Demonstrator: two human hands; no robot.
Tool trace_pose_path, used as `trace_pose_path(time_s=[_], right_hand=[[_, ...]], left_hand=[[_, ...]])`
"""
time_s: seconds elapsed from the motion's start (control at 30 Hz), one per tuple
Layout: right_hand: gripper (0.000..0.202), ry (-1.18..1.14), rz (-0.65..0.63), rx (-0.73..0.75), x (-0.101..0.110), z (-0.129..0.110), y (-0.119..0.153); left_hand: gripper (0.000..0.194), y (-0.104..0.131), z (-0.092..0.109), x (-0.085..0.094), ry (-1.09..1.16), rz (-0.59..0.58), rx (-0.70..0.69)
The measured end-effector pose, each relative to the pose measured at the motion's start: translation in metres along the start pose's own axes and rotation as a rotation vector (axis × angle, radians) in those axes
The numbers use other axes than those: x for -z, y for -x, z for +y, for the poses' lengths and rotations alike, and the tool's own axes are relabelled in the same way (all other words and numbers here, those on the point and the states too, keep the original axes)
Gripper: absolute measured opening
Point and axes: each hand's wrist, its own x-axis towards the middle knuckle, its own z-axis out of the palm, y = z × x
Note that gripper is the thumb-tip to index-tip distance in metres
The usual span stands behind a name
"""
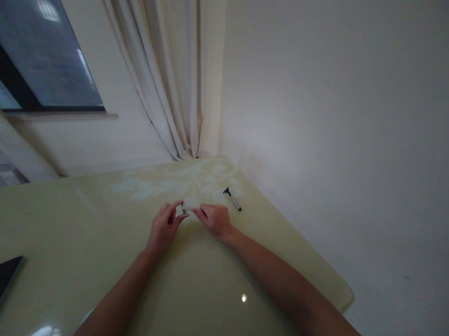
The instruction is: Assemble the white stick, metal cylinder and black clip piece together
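My left hand (166, 223) pinches a small razor cartridge (184, 208) upright between thumb and fingertips, above the table. Beside it, my right hand (215, 219) is closed with the thumb toward the cartridge. A thin pale strip (190, 208) sticks out of my right fingers and reaches the cartridge; its kind is too small to make out. Just beyond my right hand lies a razor handle (234, 201), grey with black ends, its black head pointing away to the upper left.
The glossy yellow-green table (202, 301) carries a pale floral pattern at its far corner. A dark flat device (3, 280) lies at the left edge. A white wall (340, 130) runs along the right side; a curtain (169, 70) hangs behind.
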Motion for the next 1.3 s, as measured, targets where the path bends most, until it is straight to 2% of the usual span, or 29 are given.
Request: trace_pose_path(time_s=[0.07,0.17,0.27,0.43,0.53,0.67,0.87,0.97,1.13,1.3], right_hand=[[0.066,0.011,0.018,-0.029,0.003,-0.001,-0.001],[0.063,0.011,-0.015,0.025,0.008,-0.001,-0.004],[0.062,0.029,-0.023,-0.018,0.012,-0.001,-0.007],[0.064,0.031,-0.053,0.0,0.021,-0.002,-0.012],[0.066,0.053,-0.064,-0.046,0.031,-0.003,-0.018],[0.068,0.036,-0.162,0.042,0.048,-0.007,-0.024],[0.077,0.002,-0.222,0.038,0.07,-0.017,-0.032],[0.078,-0.032,-0.216,-0.008,0.078,-0.019,-0.034],[0.078,-0.133,-0.228,0.007,0.087,-0.022,-0.036],[0.079,-0.159,-0.201,0.013,0.094,-0.025,-0.039]], left_hand=[[0.033,0.001,0.0,0.0,0.001,0.004,0.018],[0.034,0.001,0.0,-0.001,0.007,-0.01,0.027],[0.034,0.002,0.0,-0.002,0.016,-0.006,0.008],[0.032,0.0,0.002,-0.003,0.019,0.041,-0.039],[0.031,-0.004,0.006,-0.001,0.008,0.062,-0.047],[0.03,-0.008,0.012,0.003,0.001,0.083,-0.029],[0.029,-0.014,0.02,0.008,-0.025,0.116,-0.014],[0.028,-0.016,0.024,0.011,-0.04,0.121,-0.018],[0.028,-0.018,0.034,0.013,-0.036,0.138,-0.071],[0.028,-0.017,0.045,0.011,-0.037,0.132,-0.059]])
